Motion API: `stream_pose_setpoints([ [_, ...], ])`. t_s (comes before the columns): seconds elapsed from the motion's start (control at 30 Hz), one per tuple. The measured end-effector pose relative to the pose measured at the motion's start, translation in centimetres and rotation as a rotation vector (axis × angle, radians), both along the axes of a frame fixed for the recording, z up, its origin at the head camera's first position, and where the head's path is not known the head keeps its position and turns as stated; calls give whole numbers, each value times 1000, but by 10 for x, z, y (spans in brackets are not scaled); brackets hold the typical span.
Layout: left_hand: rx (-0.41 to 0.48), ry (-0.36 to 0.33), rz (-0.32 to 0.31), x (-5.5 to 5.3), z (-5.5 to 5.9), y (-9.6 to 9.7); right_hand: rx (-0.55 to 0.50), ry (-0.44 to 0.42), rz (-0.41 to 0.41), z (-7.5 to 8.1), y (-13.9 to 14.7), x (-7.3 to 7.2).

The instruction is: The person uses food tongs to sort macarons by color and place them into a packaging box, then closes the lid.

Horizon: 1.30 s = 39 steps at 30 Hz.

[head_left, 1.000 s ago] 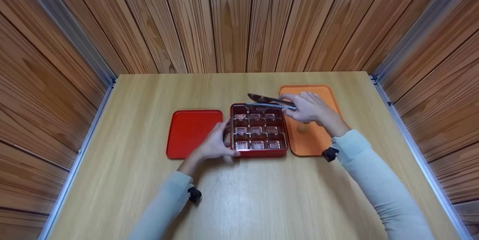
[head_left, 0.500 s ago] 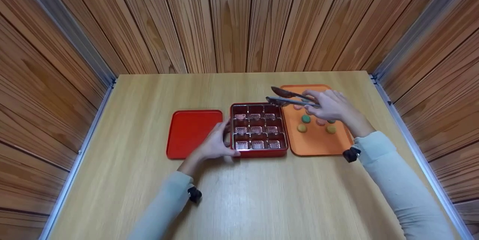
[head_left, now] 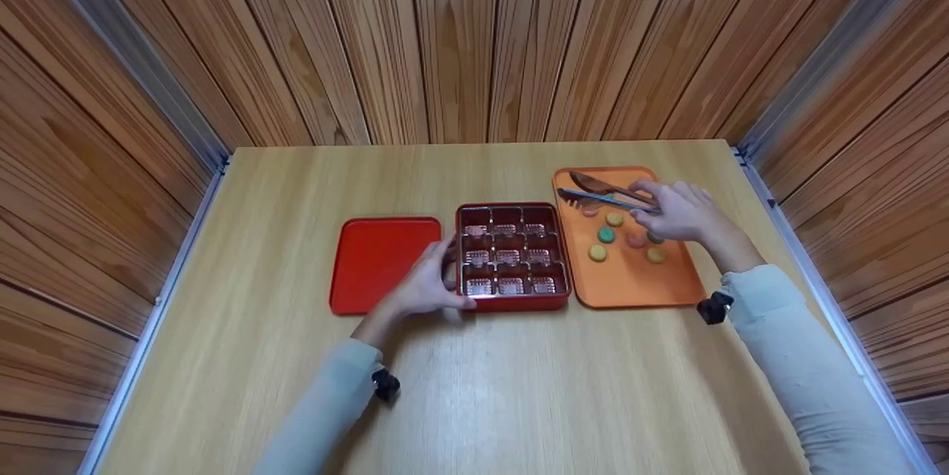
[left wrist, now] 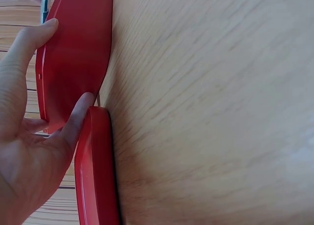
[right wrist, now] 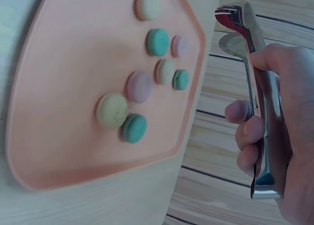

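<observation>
My left hand (head_left: 426, 284) holds the near left corner of a dark red box (head_left: 519, 304), thumb at the front wall and fingers along the left side. The box has a clear insert with a grid of compartments; a pink macaron (head_left: 476, 230) sits in the back left one. In my right hand (head_left: 682, 214) I grip metal serving tongs (head_left: 612, 193), their two tips apart with nothing seen between them. They hang over the back of an orange tray (head_left: 630, 293). Green macarons (right wrist: 158, 42), pink macarons (right wrist: 139, 86) and pale yellow macarons (right wrist: 112, 110) lie scattered there.
A flat red lid or tray (head_left: 374, 264) lies left of the box, partly under my left forearm and hand. Box and orange tray stand almost edge to edge. Wood-patterned walls (head_left: 474, 45) enclose the wooden table (head_left: 474, 386) at the back and sides.
My right hand has carried the tongs rightward, from above the box's back edge to over the orange tray, and the tips have spread. My left hand and the box stay put.
</observation>
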<state>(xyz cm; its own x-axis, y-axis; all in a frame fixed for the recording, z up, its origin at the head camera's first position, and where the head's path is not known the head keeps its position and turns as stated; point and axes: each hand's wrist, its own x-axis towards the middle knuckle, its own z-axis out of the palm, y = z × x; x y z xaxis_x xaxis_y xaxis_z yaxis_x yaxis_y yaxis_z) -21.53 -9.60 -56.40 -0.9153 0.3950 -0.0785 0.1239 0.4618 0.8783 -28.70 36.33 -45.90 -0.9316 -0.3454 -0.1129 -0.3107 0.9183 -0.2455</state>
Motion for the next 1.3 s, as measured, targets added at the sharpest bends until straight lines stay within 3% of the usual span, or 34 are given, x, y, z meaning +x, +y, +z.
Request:
stream_pose_setpoints([
  [0.3, -5, -24, 0, 0, 0, 1, -4, -98, -77, -13, 12, -3],
  [0.5, 8, 8, -4, -1, -1, 2, 4, -121, -86, -21, 16, -5],
  [0.73, 5, -15, 4, 0, 0, 3, 12, -162, -110, -26, 19, -5],
  [1.3, 16, -11, 4, 1, -1, 0, -26, -199, -93, -29, 20, -6],
])
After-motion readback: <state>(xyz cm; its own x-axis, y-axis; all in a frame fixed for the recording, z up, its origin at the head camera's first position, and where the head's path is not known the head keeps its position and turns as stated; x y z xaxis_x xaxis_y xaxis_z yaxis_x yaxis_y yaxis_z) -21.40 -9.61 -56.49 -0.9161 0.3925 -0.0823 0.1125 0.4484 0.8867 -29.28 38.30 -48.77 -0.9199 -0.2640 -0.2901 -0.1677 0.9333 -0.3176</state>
